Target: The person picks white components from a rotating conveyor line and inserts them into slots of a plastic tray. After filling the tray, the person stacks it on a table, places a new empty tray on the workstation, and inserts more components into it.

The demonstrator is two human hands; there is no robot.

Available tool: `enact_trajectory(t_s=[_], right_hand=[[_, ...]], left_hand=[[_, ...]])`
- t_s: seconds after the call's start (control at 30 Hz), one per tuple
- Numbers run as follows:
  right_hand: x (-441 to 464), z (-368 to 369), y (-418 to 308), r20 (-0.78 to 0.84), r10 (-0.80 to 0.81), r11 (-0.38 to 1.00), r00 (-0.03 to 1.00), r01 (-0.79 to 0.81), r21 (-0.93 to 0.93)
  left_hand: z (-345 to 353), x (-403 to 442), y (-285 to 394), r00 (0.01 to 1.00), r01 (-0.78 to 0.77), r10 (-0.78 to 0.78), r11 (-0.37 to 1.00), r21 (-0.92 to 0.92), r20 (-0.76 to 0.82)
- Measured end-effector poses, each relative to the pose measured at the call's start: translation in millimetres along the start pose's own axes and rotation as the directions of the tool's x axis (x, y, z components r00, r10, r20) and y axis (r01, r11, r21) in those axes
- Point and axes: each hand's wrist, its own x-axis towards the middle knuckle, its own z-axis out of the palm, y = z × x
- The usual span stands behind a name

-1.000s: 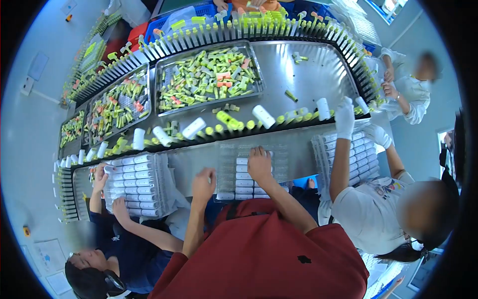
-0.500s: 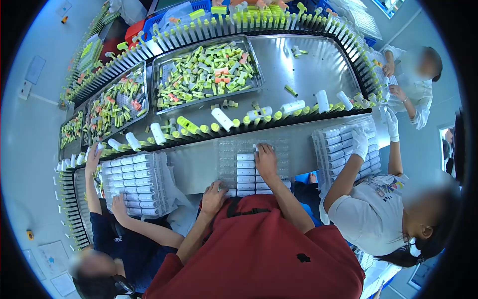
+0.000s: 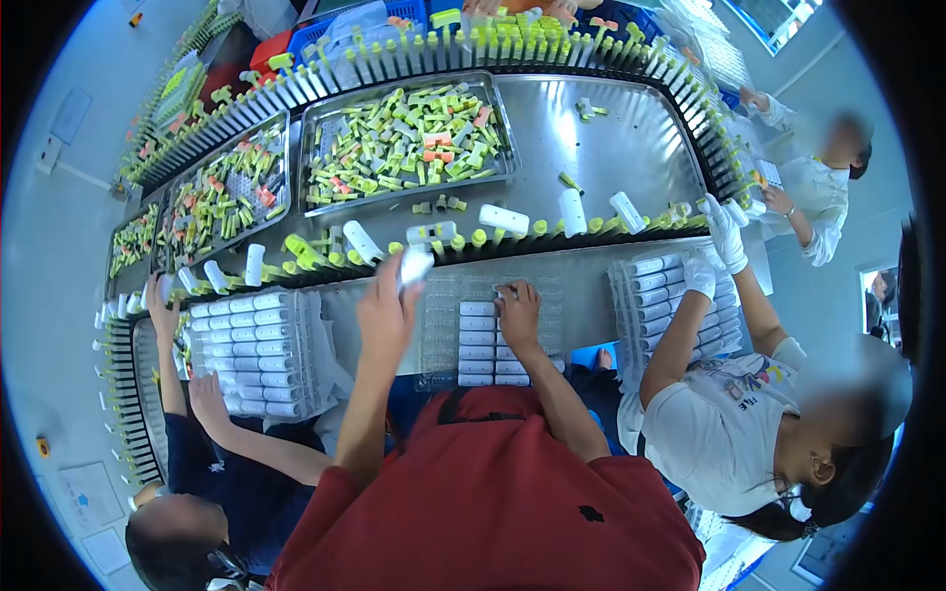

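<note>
My left hand [image 3: 385,317] is raised over the steel bench edge, fingers wrapped round a white cylindrical casing [image 3: 416,266]. This casing is slightly blurred and sits close to the conveyor row. My right hand [image 3: 520,317] rests over a clear plastic tray [image 3: 440,325], its fingers bent down near the tray's far side. Whatever lies under those fingertips is mostly hidden. Inside the tray, white cylindrical casings [image 3: 478,338] lie in stacked rows, partly covered by my right hand and wrist.
A conveyor of upright pegs [image 3: 480,237] curves around, carrying white casings [image 3: 505,219] and yellow-green parts. Beyond it, a metal tray [image 3: 509,167] holds many small parts. Co-workers with stacked casing trays [image 3: 246,345] sit left and right [image 3: 729,433]; another person stands far right.
My left hand has risen from the tray's near left side to the conveyor and now holds a white casing. My right hand stays over the tray. Conveyor pieces have shifted left.
</note>
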Motion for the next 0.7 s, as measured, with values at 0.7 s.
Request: enact_trajectory(t_s=[0.7], right_hand=[[13.8, -26.2, 12.3, -0.26, 0.103, 0.992, 0.96, -0.08, 0.099]], left_hand=[[-1.9, 1.9, -72.0, 0.917, 0.38, -0.302, 0.86, 0.341, -0.261]])
